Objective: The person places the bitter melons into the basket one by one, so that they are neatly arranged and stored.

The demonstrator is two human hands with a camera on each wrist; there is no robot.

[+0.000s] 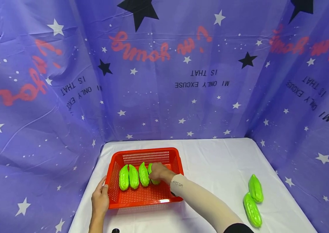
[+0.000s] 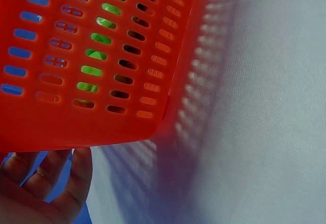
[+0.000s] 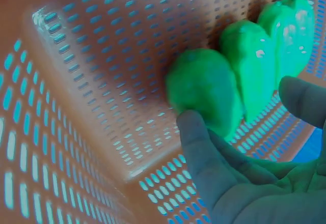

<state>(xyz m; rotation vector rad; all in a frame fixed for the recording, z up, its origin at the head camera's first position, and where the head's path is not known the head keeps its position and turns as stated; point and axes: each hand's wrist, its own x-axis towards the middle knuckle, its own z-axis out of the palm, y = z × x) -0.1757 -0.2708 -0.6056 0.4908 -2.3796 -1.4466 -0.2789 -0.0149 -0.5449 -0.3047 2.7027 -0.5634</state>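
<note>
A red plastic basket (image 1: 144, 204) with slotted walls stands on the white table. Several light-green ridged bitter melons (image 1: 133, 177) lie side by side in it. At the basket's left rim, my left hand (image 1: 99, 199) holds the edge, its bent fingers showing against the rim in the left wrist view. My right hand (image 1: 160, 172) reaches inside, over the rightmost melon and partly hiding it. In the right wrist view the fingers are spread, and one fingertip is at the nearest melon (image 3: 204, 89); the thumb stands apart from it.
Two more green bitter melons, an upper one (image 1: 255, 188) and a lower one (image 1: 252, 210), lie touching at the table's right side. A small black object (image 1: 115, 230) shows at the near edge. Purple star-patterned cloth (image 1: 164, 106) surrounds the white table (image 1: 211, 168).
</note>
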